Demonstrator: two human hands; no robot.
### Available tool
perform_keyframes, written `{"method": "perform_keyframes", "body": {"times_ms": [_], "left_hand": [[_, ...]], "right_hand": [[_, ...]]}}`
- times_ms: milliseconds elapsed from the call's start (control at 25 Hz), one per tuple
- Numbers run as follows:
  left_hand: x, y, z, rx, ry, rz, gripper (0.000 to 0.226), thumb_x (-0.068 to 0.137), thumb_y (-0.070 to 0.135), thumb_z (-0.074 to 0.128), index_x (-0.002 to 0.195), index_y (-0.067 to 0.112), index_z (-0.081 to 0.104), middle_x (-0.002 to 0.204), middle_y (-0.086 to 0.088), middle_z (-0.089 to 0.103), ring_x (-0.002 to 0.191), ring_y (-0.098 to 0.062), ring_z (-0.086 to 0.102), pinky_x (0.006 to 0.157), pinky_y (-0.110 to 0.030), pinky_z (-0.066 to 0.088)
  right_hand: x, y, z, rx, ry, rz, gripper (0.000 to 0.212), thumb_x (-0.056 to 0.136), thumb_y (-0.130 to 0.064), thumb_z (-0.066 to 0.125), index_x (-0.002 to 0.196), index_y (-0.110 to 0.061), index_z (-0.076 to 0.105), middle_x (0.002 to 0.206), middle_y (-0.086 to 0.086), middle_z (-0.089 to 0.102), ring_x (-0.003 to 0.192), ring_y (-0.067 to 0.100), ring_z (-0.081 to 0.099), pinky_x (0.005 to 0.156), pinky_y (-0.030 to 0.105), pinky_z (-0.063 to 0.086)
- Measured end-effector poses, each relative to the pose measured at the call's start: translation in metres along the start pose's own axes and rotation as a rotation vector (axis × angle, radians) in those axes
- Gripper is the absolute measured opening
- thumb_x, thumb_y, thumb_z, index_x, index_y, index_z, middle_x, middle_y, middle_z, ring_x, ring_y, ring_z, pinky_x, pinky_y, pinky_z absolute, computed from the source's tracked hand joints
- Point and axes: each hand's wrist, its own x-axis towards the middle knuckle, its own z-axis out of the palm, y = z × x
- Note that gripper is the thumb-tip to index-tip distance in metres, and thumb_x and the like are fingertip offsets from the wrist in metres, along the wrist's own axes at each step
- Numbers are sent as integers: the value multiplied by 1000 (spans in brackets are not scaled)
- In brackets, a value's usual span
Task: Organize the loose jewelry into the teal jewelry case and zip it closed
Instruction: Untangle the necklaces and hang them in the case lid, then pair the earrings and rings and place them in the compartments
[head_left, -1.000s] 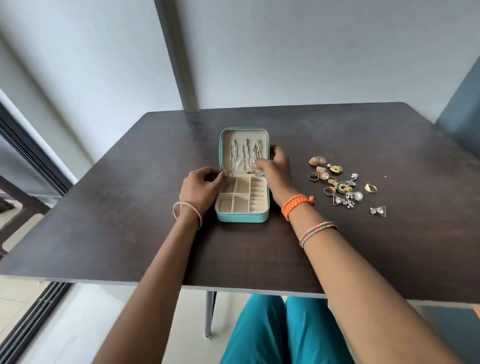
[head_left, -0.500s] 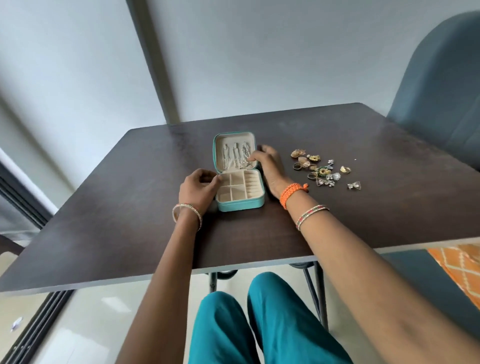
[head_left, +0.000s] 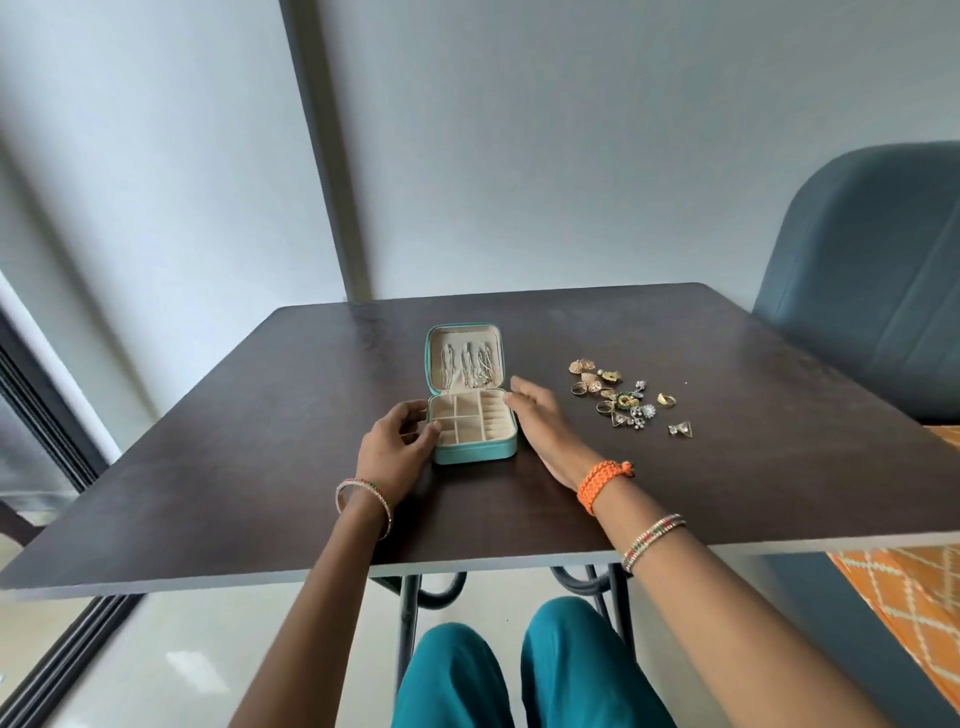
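Note:
The teal jewelry case (head_left: 475, 452) lies open in the middle of the dark table (head_left: 260, 467). Its upright lid (head_left: 464, 340) holds three hanging chains (head_left: 466, 366), and the beige compartments in its base look empty. My left hand (head_left: 397, 449) grips the case's left front corner. My right hand (head_left: 540, 421) lies flat and open on the table just right of the case, with nothing in it. A cluster of loose jewelry (head_left: 621, 400), with gold rings and sparkly earrings, is spread to the right of that hand.
A blue-grey chair (head_left: 872, 275) stands at the table's right side. An orange patterned cloth (head_left: 914, 592) shows below the right edge. The table's near edge runs above my teal-trousered knees (head_left: 519, 670). A grey wall rises behind.
My right hand has come off the lid and chains and now lies flat beside the case. The head view has tilted and shifted right. My left hand stays on the case.

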Motion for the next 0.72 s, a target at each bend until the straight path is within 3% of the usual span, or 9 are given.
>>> {"method": "perform_keyframes", "body": {"times_ms": [80, 280, 360, 440, 560, 720], "left_hand": [[-4, 2, 0, 1, 5, 3, 29, 86, 21, 64, 114, 15, 62, 102, 2, 67, 95, -11, 63, 88, -23, 47], [-6, 5, 2, 3, 26, -18, 25, 86, 14, 62, 111, 12, 62, 104, -4, 66, 97, -16, 61, 88, -25, 46], [-6, 10, 6, 69, 54, 20, 26, 86, 9, 60, 111, 13, 62, 111, -5, 62, 102, -19, 58, 89, -25, 43], [-6, 17, 9, 179, 102, 125, 29, 83, 4, 59, 109, 16, 63, 117, -5, 60, 109, -23, 54, 94, -30, 42], [0, 42, 14, 306, 138, 289, 28, 80, 5, 58, 100, 21, 67, 110, -2, 65, 107, -27, 54, 94, -40, 43], [11, 86, 37, 411, 153, 449, 19, 82, 13, 55, 92, 22, 68, 100, 3, 69, 103, -27, 55, 88, -36, 37]], "right_hand": [[-5, 3, -5, -20, -24, -14, 48, 96, -9, 43, 143, -2, 34, 146, 5, 41, 134, 12, 36, 104, 19, 28], [-11, 13, -9, -161, -58, -111, 42, 89, -5, 48, 129, -16, 53, 122, -6, 58, 119, 9, 51, 91, 14, 39], [-10, 19, -12, -208, -68, -121, 40, 86, -11, 50, 125, -20, 57, 126, -4, 59, 118, 8, 53, 99, 23, 43], [-14, 19, -18, -237, -54, -153, 34, 85, -14, 51, 116, -24, 61, 120, -2, 64, 108, 9, 60, 97, 30, 48], [-18, 6, -38, -315, 70, -254, 26, 84, -6, 53, 97, -23, 68, 99, -3, 71, 90, 13, 66, 82, 27, 52], [-4, -10, -85, -422, 287, -340, 25, 81, -2, 54, 79, -20, 72, 83, 1, 73, 75, 11, 68, 69, 26, 55]]}}
